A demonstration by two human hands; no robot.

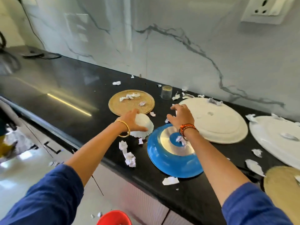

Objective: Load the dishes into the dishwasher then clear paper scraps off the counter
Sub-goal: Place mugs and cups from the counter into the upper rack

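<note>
My left hand (pixel 131 120) grips a small white scalloped bowl (pixel 144 125), turned upside down and tilted on the black counter (pixel 65 88). My right hand (pixel 181 116) hovers with spread, slightly bent fingers over the far edge of an upturned blue bowl (pixel 170 163) and holds nothing. Behind them lie a round golden plate (pixel 118 104), an upside-down glass (pixel 166 92), a cream plate (pixel 224 125) and a white plate (pixel 276 143). Several crumpled paper scraps (pixel 129 157) are strewn over the counter and on the dishes.
A second golden plate (pixel 282 181) shows at the right edge. A red bucket rim (pixel 113 218) stands on the floor below the counter, with scraps beside it. A marble wall with a socket (pixel 263 10) backs the counter. Cables (pixel 42 54) lie far left.
</note>
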